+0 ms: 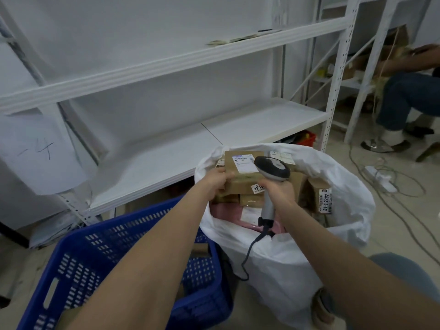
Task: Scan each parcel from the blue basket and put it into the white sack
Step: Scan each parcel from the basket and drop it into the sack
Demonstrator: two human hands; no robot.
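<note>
Just below, the blue basket [78, 265] stands beside the white sack [285, 270]. Over the sack's mouth the left hand [215, 181] grips 1 brown parcel [234, 184]; the right hand [278, 190] clasps the scanner [273, 167] above its label [245, 164]. Scanning seems underway; next, release the parcel inside.

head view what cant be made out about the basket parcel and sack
- basket contents: head view, left forearm covers most of the inside.
- parcel label print: head view, too small and blurred to read.
- sack lower layers: head view, buried under top parcels, the scanner and right hand.
</note>
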